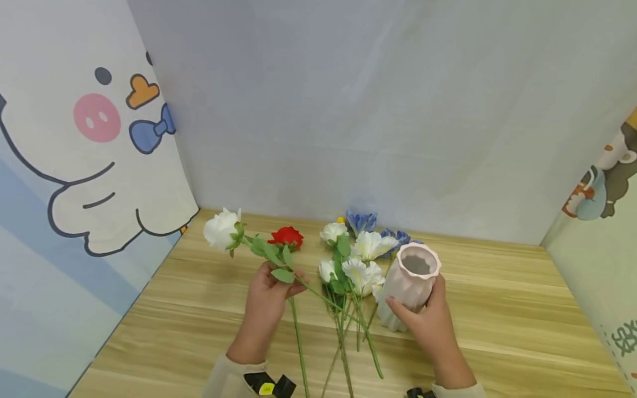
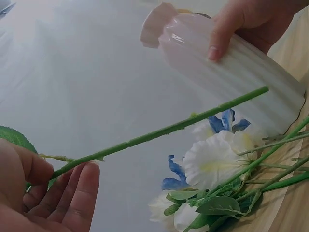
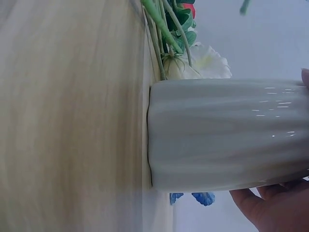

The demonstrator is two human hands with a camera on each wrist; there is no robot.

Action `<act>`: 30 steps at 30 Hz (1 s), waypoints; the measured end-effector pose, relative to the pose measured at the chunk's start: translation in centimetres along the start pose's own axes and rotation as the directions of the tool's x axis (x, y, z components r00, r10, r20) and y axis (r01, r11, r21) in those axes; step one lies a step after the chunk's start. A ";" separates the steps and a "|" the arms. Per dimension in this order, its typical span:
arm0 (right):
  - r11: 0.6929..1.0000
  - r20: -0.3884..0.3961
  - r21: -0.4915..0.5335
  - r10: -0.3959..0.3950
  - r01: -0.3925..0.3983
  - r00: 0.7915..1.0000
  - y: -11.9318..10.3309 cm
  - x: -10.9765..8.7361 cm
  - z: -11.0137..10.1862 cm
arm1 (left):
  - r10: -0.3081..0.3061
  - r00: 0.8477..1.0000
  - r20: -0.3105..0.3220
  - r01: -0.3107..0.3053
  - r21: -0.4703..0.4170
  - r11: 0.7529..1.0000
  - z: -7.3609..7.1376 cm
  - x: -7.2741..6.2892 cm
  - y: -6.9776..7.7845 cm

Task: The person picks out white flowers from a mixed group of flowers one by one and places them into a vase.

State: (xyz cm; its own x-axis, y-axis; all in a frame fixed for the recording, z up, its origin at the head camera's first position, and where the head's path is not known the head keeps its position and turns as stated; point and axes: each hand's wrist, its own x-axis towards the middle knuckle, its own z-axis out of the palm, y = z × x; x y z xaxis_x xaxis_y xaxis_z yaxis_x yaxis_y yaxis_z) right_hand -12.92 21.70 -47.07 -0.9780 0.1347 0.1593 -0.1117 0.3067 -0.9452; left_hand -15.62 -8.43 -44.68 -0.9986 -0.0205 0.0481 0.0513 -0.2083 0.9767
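Observation:
My left hand (image 1: 269, 298) pinches the green stem of a white artificial rose (image 1: 221, 229) between thumb and fingers. The bloom points up and to the left, and in the left wrist view the bare stem (image 2: 169, 129) stretches toward the vase, its cut end in front of the vase's side. A pale, ribbed ceramic vase (image 1: 405, 287) with a scalloped rim stands on the table, its mouth facing up. Around its right side my right hand (image 1: 433, 320) grips it, thumb across the front. In the right wrist view the vase (image 3: 227, 135) hides most of that hand.
Left of the vase lie white flowers (image 1: 365, 276) with their stems toward me. Blue flowers (image 1: 361, 221) lie behind them. A red rose (image 1: 287, 236) is beyond my left hand. The wooden table (image 1: 507, 309) meets a grey cloth backdrop (image 1: 398, 110).

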 end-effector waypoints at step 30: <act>1.000 0.001 0.009 -0.013 0.013 1.000 0.3 0.2 0.0 | 0.222 0.971 -0.086 -0.235 -0.201 0.951 2.9 0.8 2.4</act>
State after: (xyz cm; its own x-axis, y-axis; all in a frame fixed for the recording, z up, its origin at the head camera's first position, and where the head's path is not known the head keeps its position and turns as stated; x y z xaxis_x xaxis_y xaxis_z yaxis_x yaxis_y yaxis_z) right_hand -13.11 21.82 -47.38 -0.9767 0.1295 0.1708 -0.1257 0.2996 -0.9457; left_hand -16.35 -6.07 -41.69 -0.9578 -0.1504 0.2450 0.2852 -0.3903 0.8754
